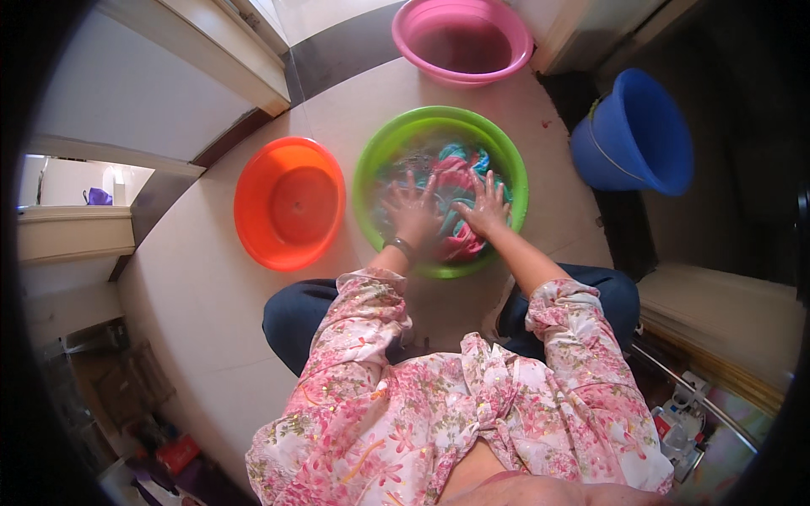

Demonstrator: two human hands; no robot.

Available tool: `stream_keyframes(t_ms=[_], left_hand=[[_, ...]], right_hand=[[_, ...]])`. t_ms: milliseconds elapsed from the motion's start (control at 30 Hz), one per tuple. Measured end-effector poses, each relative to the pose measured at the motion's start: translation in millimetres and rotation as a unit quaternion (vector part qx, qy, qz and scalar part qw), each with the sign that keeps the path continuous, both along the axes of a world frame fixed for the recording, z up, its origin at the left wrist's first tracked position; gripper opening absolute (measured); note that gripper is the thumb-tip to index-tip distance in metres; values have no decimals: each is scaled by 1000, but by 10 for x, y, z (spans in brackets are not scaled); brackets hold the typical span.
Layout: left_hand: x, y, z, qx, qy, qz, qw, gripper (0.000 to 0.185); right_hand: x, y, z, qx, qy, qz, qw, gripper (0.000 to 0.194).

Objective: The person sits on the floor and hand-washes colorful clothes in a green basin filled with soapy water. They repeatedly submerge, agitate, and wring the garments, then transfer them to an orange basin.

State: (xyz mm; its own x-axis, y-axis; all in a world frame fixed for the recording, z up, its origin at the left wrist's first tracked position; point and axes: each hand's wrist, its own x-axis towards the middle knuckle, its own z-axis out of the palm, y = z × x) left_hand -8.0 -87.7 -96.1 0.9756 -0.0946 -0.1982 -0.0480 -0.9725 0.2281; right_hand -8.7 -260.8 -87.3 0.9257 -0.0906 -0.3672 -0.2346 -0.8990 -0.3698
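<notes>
A round green plastic basin stands on the floor in front of me, between my bent knees. In it lies a wet bundle of pink, teal and blue cloth, partly under water. My left hand is spread over the left of the bundle, fingers apart, slightly blurred. Its palm is hidden, so whether it presses cloth or only water is unclear. On that wrist is a dark bracelet. My right hand rests on the right side of the cloth with its fingers spread, gripping nothing.
An orange basin sits to the left on the tiled floor. Beyond the green one stands a pink basin with dark liquid. A blue bucket with a wire handle is at the right, beside a dark doorway.
</notes>
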Motion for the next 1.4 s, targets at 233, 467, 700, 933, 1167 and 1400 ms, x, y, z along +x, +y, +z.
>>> stream_keyframes(t_ms=[233, 467, 700, 933, 1167, 1400], left_hand=[[50, -25, -131, 15, 26, 10, 1000, 73], [177, 35, 112, 58, 189, -124, 972, 43], [248, 101, -234, 7, 245, -175, 954, 40], [229, 167, -1502, -126, 200, 30, 971, 37], [228, 225, -1583, -63, 232, -191, 952, 27], [431, 248, -1051, -384, 220, -18, 897, 24]], right_hand=[[136, 68, -183, 5, 34, 9, 999, 86], [318, 85, -266, -6, 77, 25, 997, 78], [503, 112, -382, 15, 139, 61, 988, 74], [686, 107, -628, -31, 97, 127, 987, 76], [957, 21, -912, -14, 220, 124, 967, 76], [947, -136, -1189, 159, 133, 55, 977, 74]])
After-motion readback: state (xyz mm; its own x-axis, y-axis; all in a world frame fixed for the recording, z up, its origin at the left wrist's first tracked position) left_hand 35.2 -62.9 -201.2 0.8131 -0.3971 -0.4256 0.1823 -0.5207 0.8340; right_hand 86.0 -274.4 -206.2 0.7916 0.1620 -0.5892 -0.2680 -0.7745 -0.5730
